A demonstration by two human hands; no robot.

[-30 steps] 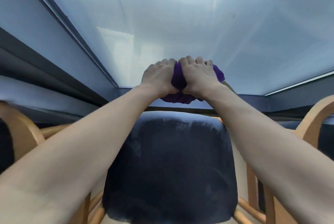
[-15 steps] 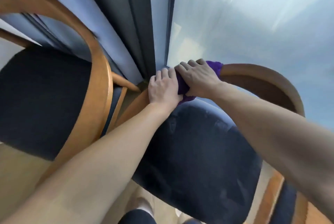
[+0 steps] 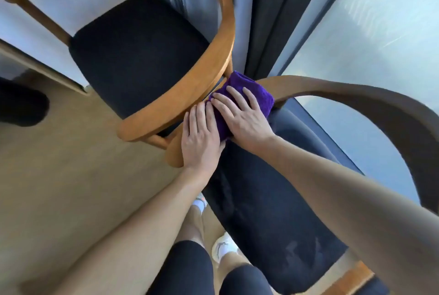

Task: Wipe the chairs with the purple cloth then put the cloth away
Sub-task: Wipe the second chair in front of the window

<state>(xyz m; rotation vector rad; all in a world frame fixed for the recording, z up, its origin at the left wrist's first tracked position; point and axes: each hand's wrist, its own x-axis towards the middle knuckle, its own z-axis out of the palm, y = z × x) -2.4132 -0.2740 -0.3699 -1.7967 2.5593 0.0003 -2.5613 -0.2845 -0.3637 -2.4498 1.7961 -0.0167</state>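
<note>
My left hand point(image 3: 200, 137) and right hand point(image 3: 242, 116), flat-fingered, have slid the purple cloth point(image 3: 251, 93) from the chair's point(image 3: 344, 95) back rail to its arm end; wiping continues.

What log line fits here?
phase: wiping | purple cloth: on near chair's rail | left hand: flat, touching cloth | right hand: flat, pressing cloth

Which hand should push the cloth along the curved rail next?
Right, likely: the right hand lies flat over most of the purple cloth, nearer the long stretch of rail; the left hand touches only the cloth's near edge.
</note>
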